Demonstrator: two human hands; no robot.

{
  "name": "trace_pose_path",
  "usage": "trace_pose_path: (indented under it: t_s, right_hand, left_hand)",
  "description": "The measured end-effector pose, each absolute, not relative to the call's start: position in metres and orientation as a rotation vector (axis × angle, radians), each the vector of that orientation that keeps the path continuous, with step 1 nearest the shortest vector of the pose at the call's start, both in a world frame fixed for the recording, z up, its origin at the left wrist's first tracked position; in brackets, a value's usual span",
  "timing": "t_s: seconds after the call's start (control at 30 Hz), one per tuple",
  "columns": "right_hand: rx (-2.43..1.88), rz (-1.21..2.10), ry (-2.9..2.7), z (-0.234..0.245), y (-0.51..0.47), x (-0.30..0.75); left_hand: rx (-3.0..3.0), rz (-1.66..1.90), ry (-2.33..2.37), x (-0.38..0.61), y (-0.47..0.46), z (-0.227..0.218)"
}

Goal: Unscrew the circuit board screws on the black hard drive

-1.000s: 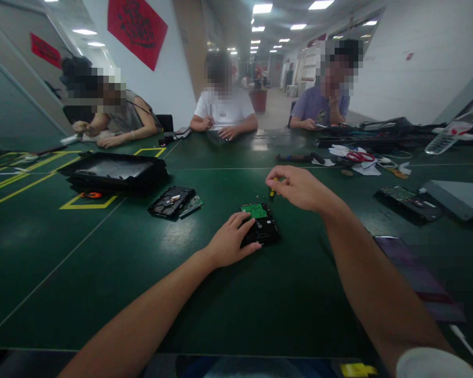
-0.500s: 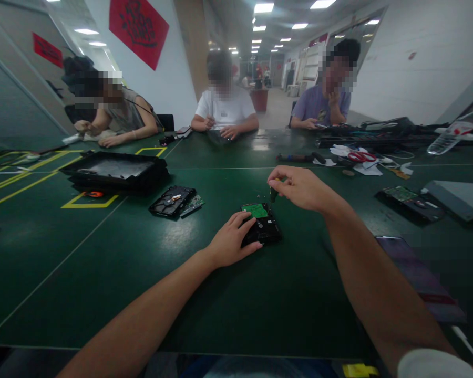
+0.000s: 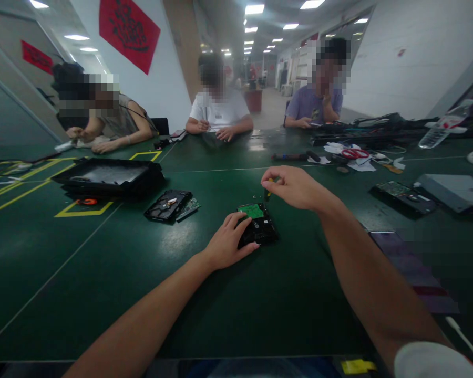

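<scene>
A black hard drive (image 3: pixel 260 230) with a green circuit board (image 3: pixel 251 211) on top lies on the green table (image 3: pixel 142 294). My left hand (image 3: pixel 226 242) rests on its near left side, fingers curled against the casing. My right hand (image 3: pixel 294 186) hovers over the drive's far right corner, pinched round a small screwdriver (image 3: pixel 268 191) with a yellow and black handle, its tip pointing down at the drive.
A second opened drive (image 3: pixel 169 205) lies to the left, beside a black tray (image 3: pixel 108 176). A phone (image 3: pixel 410 268) lies at the right, more drive parts (image 3: pixel 402 191) and red scissors (image 3: pixel 355 153) beyond. Three other people sit at the far side.
The camera shifted slightly. My right hand with the screwdriver moved a little left and stayed over the drive's far corner. My left hand kept its hold on the drive.
</scene>
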State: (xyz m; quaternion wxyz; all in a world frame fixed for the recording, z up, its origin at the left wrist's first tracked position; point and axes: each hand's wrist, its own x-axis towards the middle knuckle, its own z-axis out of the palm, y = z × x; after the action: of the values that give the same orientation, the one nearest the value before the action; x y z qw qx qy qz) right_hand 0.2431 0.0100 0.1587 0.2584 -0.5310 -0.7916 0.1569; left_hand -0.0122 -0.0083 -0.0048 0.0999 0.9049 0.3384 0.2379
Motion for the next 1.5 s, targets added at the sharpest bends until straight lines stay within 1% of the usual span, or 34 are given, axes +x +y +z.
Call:
trace_pose_path:
  t_s: [0.13, 0.27, 0.63, 0.87, 1.1, 1.33, 1.5]
  right_hand:
    - [-1.388, 0.467, -2.168, 0.1585, 0.0109, 0.2445]
    - [-1.434, 0.553, -2.105, 0.1556, 0.0116, 0.2455]
    - [-1.432, 0.499, -2.116, 0.1557, 0.0116, 0.2432]
    - [-1.496, 0.566, -2.014, 0.1526, 0.0125, 0.2423]
    - [-1.428, 0.483, -2.147, 0.1553, 0.0136, 0.2430]
    - [-1.495, 0.493, -2.057, 0.1559, 0.0118, 0.2452]
    - [-1.460, 0.372, -2.134, 0.1578, 0.0140, 0.2421]
  left_hand:
    - [2.679, 0.702, 0.995, -0.0127, -0.0077, -0.0059]
    - [2.672, 0.689, 1.001, -0.0132, -0.0075, -0.0056]
    - [2.657, 0.713, 1.032, -0.0118, -0.0095, -0.0021]
    - [2.681, 0.691, 1.045, -0.0113, -0.0099, -0.0006]
    - [2.681, 0.692, 1.059, -0.0106, -0.0111, 0.0006]
    - [2.658, 0.698, 1.064, -0.0116, -0.0103, -0.0023]
    - [2.652, 0.701, 1.062, -0.0123, -0.0100, -0.0029]
